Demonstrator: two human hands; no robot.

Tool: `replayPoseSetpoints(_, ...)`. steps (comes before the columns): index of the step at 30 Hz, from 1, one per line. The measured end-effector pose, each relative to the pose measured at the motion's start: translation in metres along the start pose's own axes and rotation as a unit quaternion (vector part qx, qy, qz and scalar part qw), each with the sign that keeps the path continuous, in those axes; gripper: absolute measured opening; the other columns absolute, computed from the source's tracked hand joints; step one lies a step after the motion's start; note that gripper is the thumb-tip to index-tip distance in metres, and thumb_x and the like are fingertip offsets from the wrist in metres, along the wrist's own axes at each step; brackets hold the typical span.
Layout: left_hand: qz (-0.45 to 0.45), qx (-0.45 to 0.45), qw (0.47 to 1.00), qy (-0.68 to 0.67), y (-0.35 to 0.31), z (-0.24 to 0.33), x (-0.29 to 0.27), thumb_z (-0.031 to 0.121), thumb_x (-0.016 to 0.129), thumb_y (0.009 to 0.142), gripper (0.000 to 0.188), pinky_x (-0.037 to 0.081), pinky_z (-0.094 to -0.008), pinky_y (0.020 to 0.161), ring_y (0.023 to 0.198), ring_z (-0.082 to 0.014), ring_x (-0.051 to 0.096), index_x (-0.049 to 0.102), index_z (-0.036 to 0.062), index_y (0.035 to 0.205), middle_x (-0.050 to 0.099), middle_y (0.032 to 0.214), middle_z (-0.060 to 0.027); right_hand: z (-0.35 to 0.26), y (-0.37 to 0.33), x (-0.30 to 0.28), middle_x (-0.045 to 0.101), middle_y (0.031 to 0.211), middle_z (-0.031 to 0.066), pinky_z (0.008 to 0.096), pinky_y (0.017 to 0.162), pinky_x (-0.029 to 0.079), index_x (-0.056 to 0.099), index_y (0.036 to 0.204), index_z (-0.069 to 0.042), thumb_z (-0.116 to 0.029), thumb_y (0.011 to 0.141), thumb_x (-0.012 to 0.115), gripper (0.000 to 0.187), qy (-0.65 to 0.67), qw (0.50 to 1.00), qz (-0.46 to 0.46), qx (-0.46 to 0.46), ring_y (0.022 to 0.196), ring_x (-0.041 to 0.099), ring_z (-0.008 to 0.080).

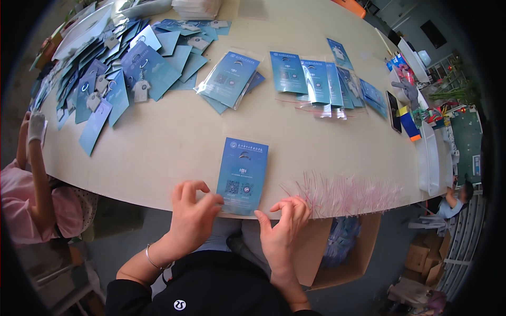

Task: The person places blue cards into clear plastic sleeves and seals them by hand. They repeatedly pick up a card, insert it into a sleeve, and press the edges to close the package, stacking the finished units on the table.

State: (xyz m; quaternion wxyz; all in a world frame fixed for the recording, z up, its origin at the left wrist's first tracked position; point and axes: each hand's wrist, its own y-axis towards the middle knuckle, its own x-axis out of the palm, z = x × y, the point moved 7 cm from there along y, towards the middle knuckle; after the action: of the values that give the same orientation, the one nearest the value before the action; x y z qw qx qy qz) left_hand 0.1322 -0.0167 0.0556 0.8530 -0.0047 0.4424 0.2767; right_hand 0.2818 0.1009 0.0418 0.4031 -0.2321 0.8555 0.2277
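Observation:
A blue printed card [243,176] in a clear plastic sleeve lies flat on the table before me, its metal ring showing near the top. At the card's lower left corner is my left hand [194,208], fingers bent and apart, with nothing seen in them. My right hand [283,224] is by the lower right corner, thumb raised and index finger curled, a gap between them. Right of the card, many thin reddish strips [348,195] cling along the table's near edge.
Blue cards with shirt-shaped keychains [141,90] are heaped at the far left. Sleeved cards lie in a middle stack [231,79] and an overlapping row [316,79]. A phone [393,111] and white tray [429,158] are right. A cardboard box [363,253] stands below; a co-worker's arm [39,174] is left.

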Motion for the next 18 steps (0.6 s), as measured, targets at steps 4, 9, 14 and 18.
replayPoseSetpoints(4, -0.146, 0.222, 0.964, 0.014, -0.014, 0.025, 0.040, 0.002, 0.058, 0.086, 0.052, 0.034, -0.0442, 0.113, 0.135, -0.0313, 0.048, 0.056, 0.0033, 0.138, 0.048, 0.146, -0.0166, -0.001, 0.000, -0.002, 0.049, 0.109, 0.0112, 0.0511, 0.099, 0.034, 0.058, 0.093, -0.011, -0.018, 0.077, 0.083, 0.030, -0.014, 1.000, 0.005, -0.019, 0.119, 0.045, 0.0364)
replayPoseSetpoints(9, -0.160, 0.230, 0.950, 0.137, -0.012, 0.037, 0.047, 0.016, 0.060, 0.088, 0.056, 0.031, -0.0456, 0.116, 0.141, -0.0250, 0.043, 0.051, 0.0046, 0.142, 0.046, 0.152, -0.0122, -0.008, 0.013, -0.014, 0.054, 0.107, 0.0103, 0.0480, 0.095, 0.040, 0.064, 0.091, -0.008, -0.012, 0.081, 0.076, 0.016, -0.026, 0.996, -0.022, -0.082, 0.111, 0.052, 0.0314)
replayPoseSetpoints(14, -0.048, 0.310, 0.942, 0.117, -0.028, 0.020, 0.032, 0.015, 0.064, 0.089, 0.038, 0.040, -0.0434, 0.110, 0.128, -0.0207, 0.057, 0.066, 0.0094, 0.127, 0.063, 0.135, -0.0062, -0.010, 0.119, -0.029, 0.054, 0.135, 0.0201, 0.0458, 0.104, 0.040, 0.062, 0.119, 0.000, -0.010, 0.088, 0.069, 0.034, -0.018, 0.975, -0.039, -0.218, 0.126, 0.051, 0.0355)
replayPoseSetpoints(18, 0.076, 0.355, 0.925, 0.110, 0.004, 0.027, -0.011, 0.010, 0.067, 0.086, 0.033, 0.046, -0.0429, 0.106, 0.120, -0.0204, 0.063, 0.072, 0.0120, 0.118, 0.069, 0.125, -0.0057, 0.022, 0.212, 0.022, 0.036, 0.154, 0.0233, 0.0491, 0.116, 0.027, 0.043, 0.144, 0.002, -0.032, 0.096, 0.061, 0.061, -0.169, 0.954, -0.083, -0.232, 0.144, 0.032, 0.0364)
